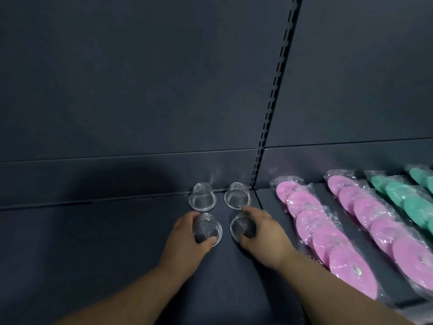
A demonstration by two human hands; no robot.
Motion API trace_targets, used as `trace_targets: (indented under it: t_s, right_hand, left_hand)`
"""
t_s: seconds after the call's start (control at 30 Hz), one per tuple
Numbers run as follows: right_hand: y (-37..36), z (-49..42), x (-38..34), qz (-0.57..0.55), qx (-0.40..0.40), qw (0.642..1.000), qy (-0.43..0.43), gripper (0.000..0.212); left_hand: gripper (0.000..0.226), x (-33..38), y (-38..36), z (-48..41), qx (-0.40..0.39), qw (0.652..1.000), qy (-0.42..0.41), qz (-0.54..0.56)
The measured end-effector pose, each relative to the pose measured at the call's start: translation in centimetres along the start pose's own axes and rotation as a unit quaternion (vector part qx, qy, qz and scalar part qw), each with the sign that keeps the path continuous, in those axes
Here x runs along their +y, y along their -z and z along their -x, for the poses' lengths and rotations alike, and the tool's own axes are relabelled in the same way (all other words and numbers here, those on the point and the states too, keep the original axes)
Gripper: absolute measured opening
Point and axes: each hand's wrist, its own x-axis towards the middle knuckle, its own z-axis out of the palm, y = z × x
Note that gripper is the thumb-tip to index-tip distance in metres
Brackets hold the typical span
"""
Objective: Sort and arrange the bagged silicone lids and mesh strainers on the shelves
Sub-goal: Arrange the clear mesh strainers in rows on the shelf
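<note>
Left shelf, right rear corner: 4 mesh strainers, domes up, in a 2 × 2 square. Rear-left strainer and rear-right strainer stand free by the back edge.

Left hand: fingers and thumb curled round the front-left strainer.

Right hand: curled round the front-right strainer, index tip just beside the rear-right rim.

Right shelf: 4 rows of bagged lids running back to front, overlapping; first pink row, second pink row, first green row, second green row, cut off at the frame edge.
</note>
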Motion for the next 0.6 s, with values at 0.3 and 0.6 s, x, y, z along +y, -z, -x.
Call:
trace_targets:
  t_s: [0.3,0.6]
  right_hand:
    - [0.1,-0.6,-0.4,0.028,0.0,1.0,0.004,0.073]
    - [-2.7,-0.3,-9.1,0.019,0.037,0.992,0.123,0.061]
  left_hand:
    - [0.075,0.3,-0.6,-0.1,0.013,0.999,-0.007,-0.031]
    - [0.077,-3.1,6.6,2.0,0.009,0.998,-0.021,-0.055]
